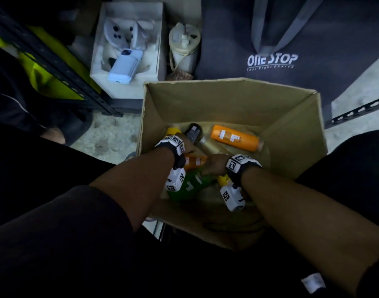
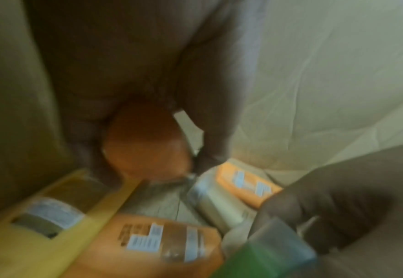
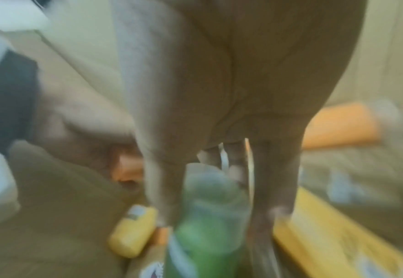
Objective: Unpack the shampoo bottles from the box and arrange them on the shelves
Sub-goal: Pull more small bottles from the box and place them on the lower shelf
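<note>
1. Left hand (image 2: 133, 90) deep in the box (image 1: 227, 97), wrapped round an orange bottle (image 2: 145, 144);
2. Right hand (image 3: 219, 103) closing on the green bottle (image 3: 205, 235);
3. Several bottles unpacked yet; another orange one (image 1: 236, 137) lying far right; early going, apparently.

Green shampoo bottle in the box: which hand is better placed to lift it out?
Right hand: its fingers already straddle the green shampoo bottle. The left hand is gripping an orange bottle.
</note>
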The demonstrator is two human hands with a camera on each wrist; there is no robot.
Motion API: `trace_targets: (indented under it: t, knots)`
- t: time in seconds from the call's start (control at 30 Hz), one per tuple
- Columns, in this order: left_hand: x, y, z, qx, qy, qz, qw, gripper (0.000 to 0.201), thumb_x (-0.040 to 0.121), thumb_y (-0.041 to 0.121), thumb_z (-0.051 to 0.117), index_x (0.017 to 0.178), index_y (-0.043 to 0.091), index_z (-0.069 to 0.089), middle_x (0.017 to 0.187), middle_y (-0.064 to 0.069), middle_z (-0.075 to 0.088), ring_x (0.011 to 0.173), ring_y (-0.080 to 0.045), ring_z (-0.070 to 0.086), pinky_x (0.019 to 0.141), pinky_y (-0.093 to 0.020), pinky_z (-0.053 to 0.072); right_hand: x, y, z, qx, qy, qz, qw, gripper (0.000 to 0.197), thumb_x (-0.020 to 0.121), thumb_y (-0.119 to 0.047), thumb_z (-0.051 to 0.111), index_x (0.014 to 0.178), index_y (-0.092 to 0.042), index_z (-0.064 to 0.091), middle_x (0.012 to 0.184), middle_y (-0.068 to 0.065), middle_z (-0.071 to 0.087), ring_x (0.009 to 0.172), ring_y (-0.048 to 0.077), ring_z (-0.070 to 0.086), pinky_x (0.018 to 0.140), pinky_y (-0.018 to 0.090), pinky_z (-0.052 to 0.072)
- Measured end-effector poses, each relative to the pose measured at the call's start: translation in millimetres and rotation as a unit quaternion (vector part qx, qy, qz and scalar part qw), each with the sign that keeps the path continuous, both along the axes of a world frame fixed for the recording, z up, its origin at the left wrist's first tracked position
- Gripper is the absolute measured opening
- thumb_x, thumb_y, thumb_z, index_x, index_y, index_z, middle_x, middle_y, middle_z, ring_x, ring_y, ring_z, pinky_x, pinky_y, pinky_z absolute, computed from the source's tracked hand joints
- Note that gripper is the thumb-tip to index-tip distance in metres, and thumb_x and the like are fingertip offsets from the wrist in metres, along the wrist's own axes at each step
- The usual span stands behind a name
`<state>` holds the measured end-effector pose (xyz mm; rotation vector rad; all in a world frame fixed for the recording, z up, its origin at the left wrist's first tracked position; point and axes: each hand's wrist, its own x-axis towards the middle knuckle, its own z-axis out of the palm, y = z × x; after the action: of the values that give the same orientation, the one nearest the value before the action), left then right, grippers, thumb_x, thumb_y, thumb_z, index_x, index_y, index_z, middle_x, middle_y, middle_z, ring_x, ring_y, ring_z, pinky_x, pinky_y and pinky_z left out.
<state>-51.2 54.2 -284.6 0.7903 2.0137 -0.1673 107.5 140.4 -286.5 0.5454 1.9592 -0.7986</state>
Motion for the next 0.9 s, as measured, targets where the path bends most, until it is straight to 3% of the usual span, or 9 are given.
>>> trace_targets:
  t: [0.1, 0.13, 0.2, 0.33, 0.43, 0.53, 0.63, 0.77, 0.9]
  knots:
    - [0, -3, 16, 0.055, 0.040, 0.045, 0.997, 0.042, 0.103, 0.038, 0.059, 0.119, 0.000, 0.065, 0.107, -0.026, 0.065, 0.090, -0.032, 0.063, 0.081, -0.044, 0.056, 2, 3, 24, 0.038, 0.039, -0.022, 0.998, 0.024, 0.093, -0.046, 0.068, 0.091, -0.022, 0.065, 0.096, -0.001, 0.064, 0.071, 0.011, 0.059, 0.058, 0.021, 0.045]
    - [2, -6, 23, 0.070, 0.045, 0.045, 0.995, 0.037, 0.104, 0.039, 0.056, 0.102, 0.003, 0.066, 0.089, -0.020, 0.061, 0.076, -0.027, 0.058, 0.070, -0.038, 0.051, 2, 3, 37, 0.048, 0.039, -0.024, 0.998, 0.027, 0.090, -0.050, 0.068, 0.087, -0.023, 0.062, 0.090, 0.000, 0.066, 0.068, 0.013, 0.061, 0.056, 0.023, 0.046]
    - [6, -10, 31, 0.082, 0.050, 0.052, 0.994, 0.043, 0.104, 0.043, 0.055, 0.084, 0.006, 0.063, 0.074, -0.011, 0.049, 0.065, -0.024, 0.048, 0.065, -0.032, 0.042, 3, 3, 59, 0.066, 0.038, -0.044, 0.996, 0.038, 0.085, -0.057, 0.067, 0.085, -0.020, 0.064, 0.087, 0.005, 0.067, 0.068, 0.020, 0.063, 0.057, 0.029, 0.047]
    - [9, -19, 35, 0.099, 0.041, 0.079, 0.991, 0.042, 0.099, 0.026, 0.064, 0.133, 0.003, 0.063, 0.109, -0.010, 0.061, 0.097, -0.027, 0.060, 0.079, -0.028, 0.045, 4, 11, 104, 0.138, 0.054, -0.039, 0.988, 0.056, 0.089, -0.060, 0.067, 0.106, -0.006, 0.066, 0.106, 0.010, 0.069, 0.085, 0.025, 0.065, 0.062, 0.030, 0.046]
    - [6, -24, 44, 0.087, 0.062, 0.055, 0.993, 0.047, 0.098, 0.024, 0.067, 0.138, 0.001, 0.060, 0.136, -0.021, 0.063, 0.126, -0.036, 0.061, 0.101, -0.038, 0.052, 7, 13, 124, 0.158, 0.068, -0.091, 0.981, 0.057, 0.091, -0.052, 0.070, 0.120, -0.003, 0.065, 0.110, 0.011, 0.067, 0.092, 0.029, 0.062, 0.065, 0.034, 0.050]
    - [7, -25, 54, 0.048, 0.108, -0.016, 0.993, 0.056, 0.100, 0.032, 0.066, 0.143, -0.002, 0.054, 0.141, -0.032, 0.054, 0.128, -0.048, 0.056, 0.103, -0.060, 0.050, 8, 9, 128, 0.143, 0.078, -0.182, 0.970, 0.058, 0.091, -0.048, 0.071, 0.129, -0.005, 0.062, 0.107, 0.012, 0.065, 0.089, 0.028, 0.063, 0.078, 0.038, 0.057]
    - [13, -23, 63, 0.036, 0.125, -0.064, 0.989, 0.045, 0.102, 0.029, 0.061, 0.140, 0.005, 0.060, 0.140, -0.021, 0.060, 0.124, -0.040, 0.061, 0.103, -0.053, 0.053, 8, -2, 122, 0.170, 0.091, -0.186, 0.963, 0.068, 0.090, -0.054, 0.069, 0.139, -0.009, 0.054, 0.131, 0.013, 0.065, 0.104, 0.030, 0.069, 0.078, 0.036, 0.057]
    - [23, -15, 68, 0.096, 0.112, -0.030, 0.989, 0.032, 0.102, 0.017, 0.056, 0.128, 0.002, 0.068, 0.131, -0.017, 0.066, 0.121, -0.033, 0.063, 0.104, -0.040, 0.051, 1, -11, 102, 0.171, 0.116, -0.255, 0.945, 0.074, 0.086, -0.063, 0.068, 0.133, -0.007, 0.055, 0.134, 0.015, 0.063, 0.105, 0.035, 0.071, 0.091, 0.046, 0.060]
    - [28, -8, 69, 0.123, 0.108, -0.009, 0.986, 0.027, 0.103, 0.023, 0.052, 0.107, 0.005, 0.072, 0.120, -0.016, 0.069, 0.111, -0.033, 0.065, 0.099, -0.038, 0.050, -7, -9, 89, 0.174, 0.132, -0.263, 0.940, 0.097, 0.084, -0.069, 0.065, 0.154, -0.011, 0.033, 0.154, 0.019, 0.040, 0.120, 0.041, 0.063, 0.094, 0.049, 0.058]
